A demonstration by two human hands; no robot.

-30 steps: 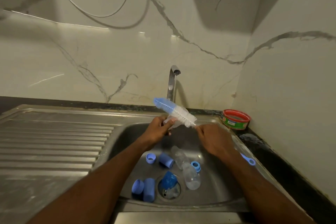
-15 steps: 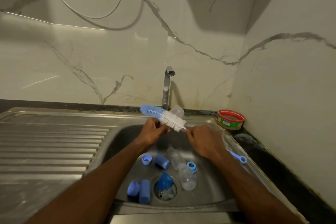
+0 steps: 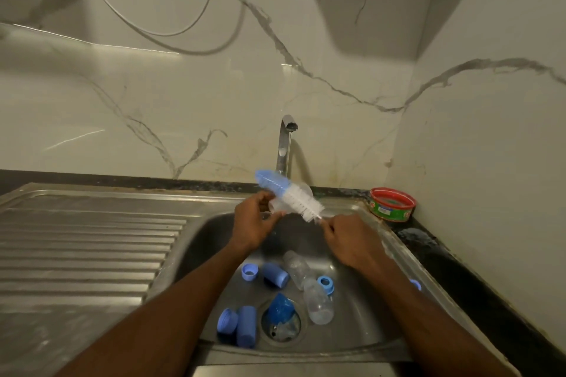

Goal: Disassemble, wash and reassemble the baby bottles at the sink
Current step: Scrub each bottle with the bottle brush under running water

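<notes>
your left hand grips a clear teat; your right hand grips the bottle brush, which has slid across it, so scrubbing goes on.

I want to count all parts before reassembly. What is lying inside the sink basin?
In the sink lie two clear bottles, blue caps and blue rings, and a blue piece over the drain. The forearms hide part of the floor.

Walls: you face glossy white marble-look panels with grey veining, meeting in a corner at right.
Cables: black and white loops hang upper left.
Countertop: dark speckled stone.
Light: dim, with streak reflections on the wall.
</notes>
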